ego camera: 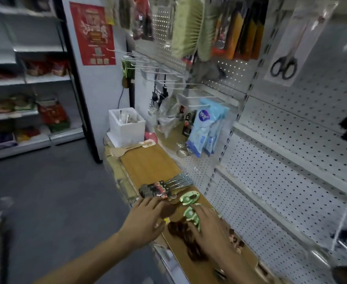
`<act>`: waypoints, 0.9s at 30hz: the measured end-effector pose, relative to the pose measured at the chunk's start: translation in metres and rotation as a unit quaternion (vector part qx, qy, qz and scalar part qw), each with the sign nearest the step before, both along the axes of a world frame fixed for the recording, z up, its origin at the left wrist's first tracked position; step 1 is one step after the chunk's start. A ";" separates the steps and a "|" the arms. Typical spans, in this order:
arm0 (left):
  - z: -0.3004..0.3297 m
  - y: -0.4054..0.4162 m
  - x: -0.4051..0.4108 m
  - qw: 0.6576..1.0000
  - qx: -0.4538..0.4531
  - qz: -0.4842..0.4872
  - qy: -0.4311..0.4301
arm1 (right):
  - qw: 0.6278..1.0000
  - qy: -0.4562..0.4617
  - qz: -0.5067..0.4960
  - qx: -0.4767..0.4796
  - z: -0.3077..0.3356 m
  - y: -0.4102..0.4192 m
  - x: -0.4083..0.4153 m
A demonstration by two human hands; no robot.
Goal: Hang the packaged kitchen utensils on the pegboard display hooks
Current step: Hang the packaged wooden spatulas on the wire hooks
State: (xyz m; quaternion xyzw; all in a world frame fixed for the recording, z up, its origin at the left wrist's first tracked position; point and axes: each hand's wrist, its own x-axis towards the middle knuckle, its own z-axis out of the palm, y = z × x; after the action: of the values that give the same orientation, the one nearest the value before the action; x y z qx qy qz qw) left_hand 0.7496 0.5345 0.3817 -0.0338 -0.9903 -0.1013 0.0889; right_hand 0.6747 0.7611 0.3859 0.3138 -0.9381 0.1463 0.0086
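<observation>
Green packaged utensils [189,198] lie on the wooden shelf top [150,162] below the white pegboard [281,181]. My right hand [211,232] rests over one green package [192,216], fingers spread, touching it; a grip is not clear. My left hand [148,218] is flat and open just left of it, near a yellow tag. A stack of packaged metal utensils [164,186] lies a little farther along the shelf. Bare metal hooks [158,72] stick out from the pegboard above. Dark brown items [186,234] lie under my right hand.
A white foam box [126,125] and a wooden spatula [127,149] sit at the shelf's far end. Blue packs [209,128], brushes [189,27] and packaged scissors [287,56] hang on the board. Grocery shelves [24,78] stand across the grey aisle floor.
</observation>
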 end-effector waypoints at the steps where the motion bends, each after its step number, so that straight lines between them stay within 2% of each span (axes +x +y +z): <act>1: -0.003 -0.012 -0.009 1.000 -0.004 0.006 0.000 | 1.000 -0.007 0.007 -0.001 -0.003 -0.013 -0.012; 7: -0.003 -0.090 -0.077 0.999 -0.025 0.043 0.020 | 0.999 -0.021 0.046 -0.015 -0.013 -0.092 -0.097; 17: 0.004 -0.200 -0.175 0.995 -0.017 0.093 -0.027 | 0.996 -0.042 0.077 -0.026 -0.017 -0.210 -0.207; 21: -0.004 -0.241 -0.207 0.995 -0.015 0.088 -0.036 | 0.994 -0.045 0.094 -0.019 -0.016 -0.253 -0.236; 27: -0.019 -0.326 -0.267 0.997 -0.005 0.059 -0.040 | 0.997 -0.035 0.067 -0.012 -0.027 -0.332 -0.276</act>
State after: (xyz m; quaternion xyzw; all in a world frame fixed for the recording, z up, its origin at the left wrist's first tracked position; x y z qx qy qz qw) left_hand 0.4828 0.2083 0.3628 0.0285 -0.9938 -0.0925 0.0554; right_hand 0.3983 0.4292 0.3593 0.3709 -0.9127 0.1689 -0.0307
